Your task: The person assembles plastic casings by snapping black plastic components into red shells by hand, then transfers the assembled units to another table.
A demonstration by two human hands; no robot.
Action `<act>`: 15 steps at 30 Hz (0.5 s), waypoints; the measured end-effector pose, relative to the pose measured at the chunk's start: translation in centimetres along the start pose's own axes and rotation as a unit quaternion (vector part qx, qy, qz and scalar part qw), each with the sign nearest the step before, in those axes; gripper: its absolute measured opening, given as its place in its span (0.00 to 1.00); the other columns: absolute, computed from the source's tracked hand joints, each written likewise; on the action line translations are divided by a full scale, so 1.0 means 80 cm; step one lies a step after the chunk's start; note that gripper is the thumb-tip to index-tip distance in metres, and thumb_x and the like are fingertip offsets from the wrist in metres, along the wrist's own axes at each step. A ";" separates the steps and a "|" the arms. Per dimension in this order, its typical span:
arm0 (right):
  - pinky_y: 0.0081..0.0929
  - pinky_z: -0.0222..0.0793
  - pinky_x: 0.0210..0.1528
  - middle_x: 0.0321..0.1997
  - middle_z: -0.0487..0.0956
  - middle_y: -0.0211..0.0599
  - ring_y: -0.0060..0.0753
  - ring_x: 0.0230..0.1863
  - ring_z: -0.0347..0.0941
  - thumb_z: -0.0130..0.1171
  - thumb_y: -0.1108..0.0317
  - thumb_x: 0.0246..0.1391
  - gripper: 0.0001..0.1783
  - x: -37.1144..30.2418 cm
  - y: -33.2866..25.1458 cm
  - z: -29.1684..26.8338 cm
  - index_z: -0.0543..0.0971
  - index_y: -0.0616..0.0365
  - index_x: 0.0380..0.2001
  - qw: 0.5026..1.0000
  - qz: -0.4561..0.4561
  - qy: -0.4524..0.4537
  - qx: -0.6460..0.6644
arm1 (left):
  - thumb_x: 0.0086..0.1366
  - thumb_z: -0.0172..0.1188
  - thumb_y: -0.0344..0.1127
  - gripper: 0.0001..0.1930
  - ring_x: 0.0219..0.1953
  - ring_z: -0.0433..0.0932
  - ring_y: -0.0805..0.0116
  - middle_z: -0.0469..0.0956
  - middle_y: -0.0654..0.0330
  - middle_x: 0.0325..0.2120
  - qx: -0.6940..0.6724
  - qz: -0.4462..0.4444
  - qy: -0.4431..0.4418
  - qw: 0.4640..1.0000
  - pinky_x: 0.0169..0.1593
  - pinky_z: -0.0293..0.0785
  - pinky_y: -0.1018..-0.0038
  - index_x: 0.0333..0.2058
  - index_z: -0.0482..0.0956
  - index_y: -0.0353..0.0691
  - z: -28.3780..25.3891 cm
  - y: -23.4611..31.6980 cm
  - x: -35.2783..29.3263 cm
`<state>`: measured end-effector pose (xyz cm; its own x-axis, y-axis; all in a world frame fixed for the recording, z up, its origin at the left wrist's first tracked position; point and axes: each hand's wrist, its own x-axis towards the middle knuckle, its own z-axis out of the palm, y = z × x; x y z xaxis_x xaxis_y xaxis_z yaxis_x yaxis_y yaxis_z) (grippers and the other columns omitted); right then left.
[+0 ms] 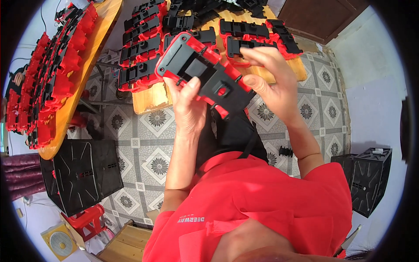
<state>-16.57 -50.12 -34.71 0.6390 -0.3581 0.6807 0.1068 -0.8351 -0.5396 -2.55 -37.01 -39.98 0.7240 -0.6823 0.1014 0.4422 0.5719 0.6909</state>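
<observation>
Over the near edge of the wooden table I hold up a red plastic shell with a black plate on it [229,89], which looks like a toy vehicle's underside. It is tilted, its rounded end toward the upper left. My left hand [187,98] grips its near side, thumb on top of the black plate and fingers hidden beneath. My right hand [275,81] is by its right end, with thumb and fingers apart. The thumb tip is close to the shell's edge; whether it touches, I cannot tell.
Similar red-and-black shells [140,53] stand in rows on the wooden table [150,99], with loose black parts [205,13] at the back. More shells line the wooden table at left [98,37]. Black crates [83,172] and a red stool [89,218] are at lower left; another crate [371,181] is at right.
</observation>
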 end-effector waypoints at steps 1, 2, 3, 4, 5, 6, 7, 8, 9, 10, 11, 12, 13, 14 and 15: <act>0.29 0.65 0.56 0.53 0.72 0.40 0.33 0.52 0.70 0.62 0.50 0.53 0.33 -0.003 0.007 -0.001 0.71 0.61 0.56 0.995 0.062 -0.049 0.060 | 0.59 0.58 0.36 0.28 0.50 0.76 0.62 0.73 0.57 0.51 -0.040 -0.040 0.021 0.998 0.53 0.75 0.62 0.58 0.62 0.43 -0.001 -0.003 -0.001; 0.31 0.62 0.61 0.60 0.69 0.42 0.35 0.59 0.68 0.61 0.46 0.54 0.39 -0.008 0.011 -0.001 0.67 0.62 0.61 0.980 0.124 -0.095 0.120 | 0.59 0.58 0.36 0.28 0.50 0.76 0.62 0.73 0.57 0.51 -0.039 -0.045 0.018 0.998 0.53 0.75 0.62 0.58 0.62 0.43 0.002 -0.004 -0.002; 0.32 0.59 0.64 0.63 0.66 0.43 0.35 0.62 0.64 0.61 0.44 0.54 0.43 -0.016 0.018 0.004 0.62 0.63 0.63 0.955 0.168 -0.135 0.206 | 0.61 0.58 0.37 0.27 0.50 0.76 0.61 0.73 0.58 0.51 -0.036 -0.031 0.010 0.999 0.53 0.75 0.63 0.58 0.63 0.43 0.008 -0.005 -0.003; 0.33 0.55 0.66 0.67 0.62 0.44 0.36 0.66 0.60 0.60 0.42 0.54 0.48 -0.025 0.024 0.011 0.57 0.65 0.66 0.918 0.208 -0.172 0.290 | 0.62 0.57 0.39 0.26 0.50 0.76 0.61 0.73 0.58 0.50 -0.033 -0.019 0.001 0.999 0.53 0.75 0.63 0.57 0.64 0.43 0.012 -0.006 -0.005; 0.32 0.54 0.67 0.68 0.60 0.45 0.34 0.67 0.58 0.60 0.44 0.55 0.49 -0.025 0.028 0.017 0.53 0.66 0.67 0.917 0.182 -0.184 0.304 | 0.62 0.57 0.39 0.26 0.50 0.76 0.61 0.73 0.58 0.50 -0.033 -0.023 -0.003 0.999 0.53 0.75 0.63 0.57 0.64 0.43 0.016 -0.007 -0.005; 0.34 0.54 0.67 0.66 0.64 0.50 0.39 0.68 0.59 0.63 0.45 0.53 0.47 -0.025 0.014 0.016 0.59 0.65 0.65 0.902 0.212 -0.173 0.334 | 0.64 0.56 0.39 0.30 0.52 0.74 0.62 0.70 0.57 0.52 -0.044 -0.015 -0.016 0.999 0.53 0.75 0.63 0.62 0.56 0.45 0.019 -0.008 -0.006; 0.34 0.54 0.67 0.66 0.64 0.49 0.39 0.68 0.58 0.64 0.45 0.52 0.47 -0.030 0.016 0.016 0.59 0.64 0.65 0.913 0.200 -0.176 0.309 | 0.66 0.55 0.38 0.34 0.53 0.72 0.62 0.67 0.56 0.55 -0.055 -0.007 -0.029 0.998 0.53 0.75 0.63 0.66 0.49 0.47 0.022 -0.010 -0.007; 0.34 0.54 0.67 0.66 0.64 0.48 0.39 0.68 0.58 0.65 0.45 0.52 0.48 -0.034 0.020 0.017 0.58 0.64 0.66 0.924 0.187 -0.176 0.282 | 0.66 0.55 0.38 0.34 0.53 0.72 0.62 0.67 0.56 0.55 -0.056 -0.012 -0.036 0.998 0.53 0.75 0.63 0.66 0.49 0.47 0.023 -0.013 -0.006; 0.34 0.53 0.68 0.66 0.64 0.49 0.40 0.69 0.57 0.67 0.46 0.49 0.50 -0.035 0.015 0.017 0.58 0.63 0.66 0.907 0.212 -0.174 0.320 | 0.67 0.54 0.42 0.33 0.54 0.72 0.62 0.67 0.56 0.55 -0.017 0.023 -0.026 0.999 0.53 0.74 0.63 0.66 0.49 0.46 0.024 -0.016 -0.004; 0.35 0.52 0.68 0.66 0.64 0.49 0.40 0.70 0.56 0.69 0.48 0.47 0.51 -0.039 0.014 0.017 0.57 0.62 0.67 0.903 0.222 -0.175 0.324 | 0.68 0.54 0.45 0.33 0.54 0.72 0.62 0.67 0.56 0.55 0.021 0.059 -0.016 0.998 0.54 0.74 0.63 0.66 0.49 0.46 0.024 -0.018 -0.002; 0.34 0.52 0.68 0.66 0.64 0.50 0.39 0.70 0.55 0.70 0.48 0.47 0.51 -0.044 0.011 0.017 0.58 0.62 0.67 0.922 0.200 -0.173 0.283 | 0.68 0.55 0.49 0.34 0.53 0.72 0.63 0.67 0.55 0.55 0.063 0.059 -0.011 0.996 0.55 0.72 0.65 0.65 0.51 0.46 0.032 -0.010 -0.010; 0.34 0.52 0.68 0.66 0.64 0.50 0.39 0.70 0.55 0.70 0.48 0.46 0.52 -0.047 0.010 0.018 0.58 0.63 0.67 0.939 0.177 -0.171 0.240 | 0.67 0.55 0.49 0.34 0.53 0.72 0.63 0.68 0.54 0.54 0.067 0.068 -0.011 0.995 0.55 0.72 0.66 0.64 0.52 0.44 0.031 -0.009 -0.013; 0.34 0.52 0.68 0.68 0.63 0.50 0.40 0.70 0.55 0.70 0.49 0.46 0.52 -0.047 0.012 0.021 0.56 0.63 0.67 0.939 0.148 -0.162 0.265 | 0.67 0.55 0.50 0.33 0.53 0.72 0.63 0.68 0.53 0.54 0.079 0.094 -0.023 0.992 0.54 0.72 0.67 0.64 0.52 0.44 0.026 -0.010 -0.011; 0.34 0.52 0.68 0.68 0.63 0.50 0.40 0.70 0.55 0.70 0.49 0.46 0.52 -0.045 0.012 0.022 0.56 0.63 0.67 0.939 0.147 -0.163 0.266 | 0.68 0.54 0.50 0.33 0.52 0.71 0.63 0.68 0.53 0.53 0.094 0.126 -0.028 0.987 0.54 0.72 0.67 0.64 0.53 0.43 0.018 -0.009 -0.011; 0.33 0.54 0.67 0.67 0.64 0.48 0.38 0.68 0.58 0.71 0.49 0.45 0.54 -0.041 0.012 0.021 0.56 0.64 0.67 0.940 0.134 -0.188 0.252 | 0.68 0.54 0.50 0.33 0.52 0.71 0.63 0.68 0.53 0.53 0.095 0.128 -0.027 0.987 0.54 0.72 0.67 0.64 0.53 0.43 0.017 -0.008 -0.012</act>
<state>-17.27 -49.01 -38.32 0.9085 -0.2747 0.3150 0.1902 -0.3993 -0.8969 -4.31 -37.35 -39.55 0.7682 -0.5521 0.3241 0.1370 0.6363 0.7592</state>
